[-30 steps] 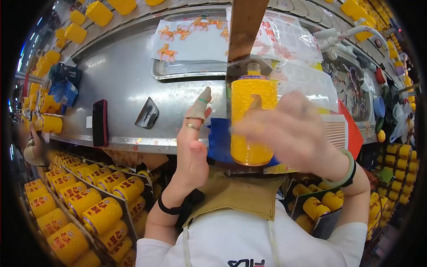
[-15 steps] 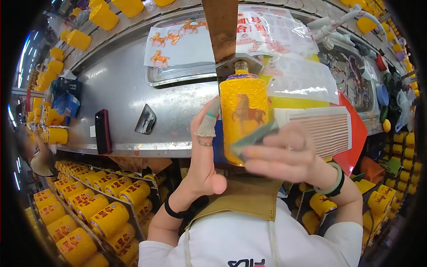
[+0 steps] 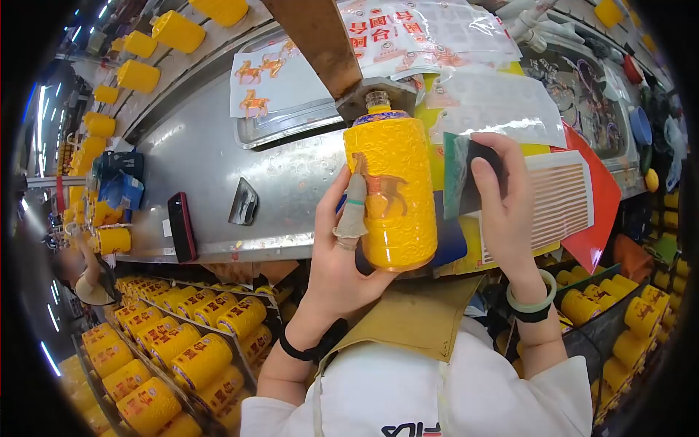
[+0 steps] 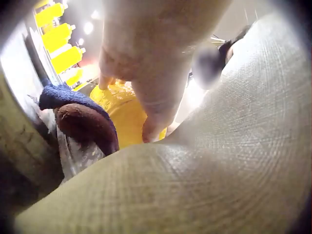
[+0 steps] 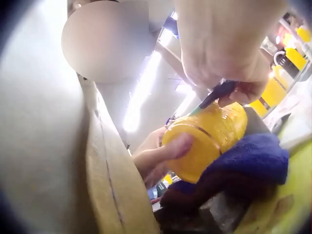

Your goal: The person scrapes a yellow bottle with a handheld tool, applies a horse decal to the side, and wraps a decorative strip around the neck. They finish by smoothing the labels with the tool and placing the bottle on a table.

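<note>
A yellow embossed bottle (image 3: 404, 167) with a brown horse picture (image 3: 386, 191) lies in front of me, its clear neck at a metal holder. My left hand (image 3: 341, 269) grips its left side, a cloth-covered finger (image 3: 354, 207) beside the horse and the thumb near the base. My right hand (image 3: 506, 211) pinches a dark pad with a green edge (image 3: 457, 175), just right of the bottle. In the right wrist view the bottle's round base (image 5: 187, 151) faces the camera, and a blue cloth (image 5: 253, 158) lies under it.
A metal tray (image 3: 291, 124) with horse stickers sits at the back left. A phone (image 3: 182, 226) and a small dark piece (image 3: 244, 202) lie on the metal table (image 3: 211, 160). Striped sheets (image 3: 542, 204) are at the right, and crates of yellow bottles (image 3: 175, 335) stand below.
The bottle has turned, so the horse shows further to its left. My left hand has closed round the bottle. My right hand has moved off the bottle's front to its right with the pad.
</note>
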A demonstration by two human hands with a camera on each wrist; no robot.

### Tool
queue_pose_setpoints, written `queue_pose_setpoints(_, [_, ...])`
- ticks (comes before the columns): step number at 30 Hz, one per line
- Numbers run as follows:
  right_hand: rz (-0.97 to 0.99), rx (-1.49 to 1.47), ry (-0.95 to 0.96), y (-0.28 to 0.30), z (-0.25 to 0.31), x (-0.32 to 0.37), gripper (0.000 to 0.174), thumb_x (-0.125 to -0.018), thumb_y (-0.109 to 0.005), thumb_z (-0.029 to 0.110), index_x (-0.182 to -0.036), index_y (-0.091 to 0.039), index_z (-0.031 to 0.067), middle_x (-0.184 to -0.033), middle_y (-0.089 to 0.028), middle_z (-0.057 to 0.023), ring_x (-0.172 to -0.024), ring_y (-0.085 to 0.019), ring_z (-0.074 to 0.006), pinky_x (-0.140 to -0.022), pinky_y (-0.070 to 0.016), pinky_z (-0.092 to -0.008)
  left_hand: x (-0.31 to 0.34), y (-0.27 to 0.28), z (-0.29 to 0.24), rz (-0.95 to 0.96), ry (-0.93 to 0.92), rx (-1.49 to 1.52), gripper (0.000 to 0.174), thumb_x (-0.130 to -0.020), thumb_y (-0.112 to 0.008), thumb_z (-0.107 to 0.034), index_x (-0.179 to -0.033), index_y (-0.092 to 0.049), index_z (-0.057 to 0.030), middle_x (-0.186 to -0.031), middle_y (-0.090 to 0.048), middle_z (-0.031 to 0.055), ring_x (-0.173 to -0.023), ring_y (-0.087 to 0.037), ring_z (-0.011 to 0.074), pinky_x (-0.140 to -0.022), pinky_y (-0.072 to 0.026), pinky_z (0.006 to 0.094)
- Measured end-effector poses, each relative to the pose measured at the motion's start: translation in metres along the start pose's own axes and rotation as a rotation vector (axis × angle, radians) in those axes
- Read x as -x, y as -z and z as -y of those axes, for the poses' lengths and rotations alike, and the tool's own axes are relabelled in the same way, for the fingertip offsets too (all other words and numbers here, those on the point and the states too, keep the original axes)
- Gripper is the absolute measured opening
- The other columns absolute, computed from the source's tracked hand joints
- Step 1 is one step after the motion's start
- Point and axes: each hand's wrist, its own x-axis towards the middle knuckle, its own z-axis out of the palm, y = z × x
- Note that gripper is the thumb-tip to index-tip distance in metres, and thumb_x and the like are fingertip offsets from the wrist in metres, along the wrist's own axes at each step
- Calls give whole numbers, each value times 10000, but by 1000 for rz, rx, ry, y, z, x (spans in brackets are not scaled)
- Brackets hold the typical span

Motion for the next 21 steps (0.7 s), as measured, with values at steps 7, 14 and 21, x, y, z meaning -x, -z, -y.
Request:
queue_pose_setpoints(7, [83,-124,-10,-11,1,15,245,-1047,-574,48,-1281,-596,-24,-1106,-665,-84,-1019,-599,-139,-940,-478,-281,-7,0,-23,26,13,-197,986,-704,-965,-306,-1538,-501,-54,-1576,-359,343,-1327,-546,493,-1059,-532,461])
queue_pose_setpoints(14, [90,-259,-114,-15,1,18,236,-1060,-556,49,-1283,-589,-22,-1151,-646,-69,-1055,-575,-120,-967,-463,-268,-10,-7,-33,56,14,-446,887,-728,-935,-348,-1509,-570,-140,-1539,-362,422,-1266,-583,506,-971,-577,461])
queue_pose_setpoints(21, [136,-433,-249,-7,-1,2,241,-1065,-537,25,-1300,-581,-1,-1157,-599,-26,-1048,-530,-75,-952,-435,-230,-2,-10,-15,-57,-1,-242,938,-704,-972,-299,-1501,-550,-43,-1578,-386,359,-1321,-573,481,-1046,-537,465])
